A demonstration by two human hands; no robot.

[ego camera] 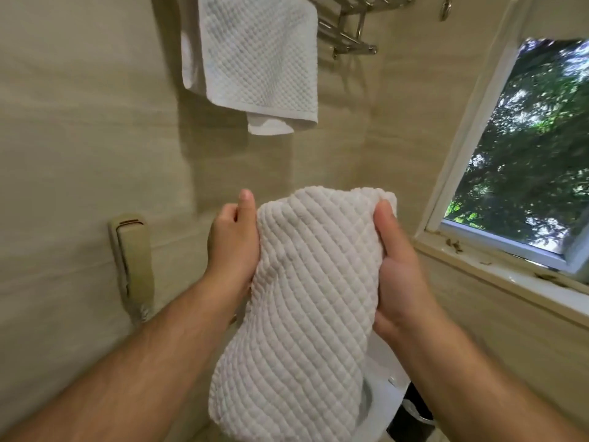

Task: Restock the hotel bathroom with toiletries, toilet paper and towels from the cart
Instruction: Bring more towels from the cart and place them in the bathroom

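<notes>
I have a folded white towel (306, 301) up in front of me, my left hand (234, 247) closed on its left edge with the thumb up along the side, my right hand (400, 279) clamped on its right edge, thumb pressed into the waffle weave. It hangs between my hands, well below the chrome rack (347, 30) on the wall. One matching towel (258, 59) is already draped over that rack, so I judge the towel part of the job about half done: this second one is not yet hung, and the bare rails to the right of the first look like the place for it. Of toiletries and toilet paper I see nothing here, nor the cart, so I cannot say how those stand. As for containers, only a dark bin (411, 416) shows low down beside something white; what is in the bin I cannot make out. A beige wall phone (132, 266) sits to my left and a window (522, 148) to my right.
</notes>
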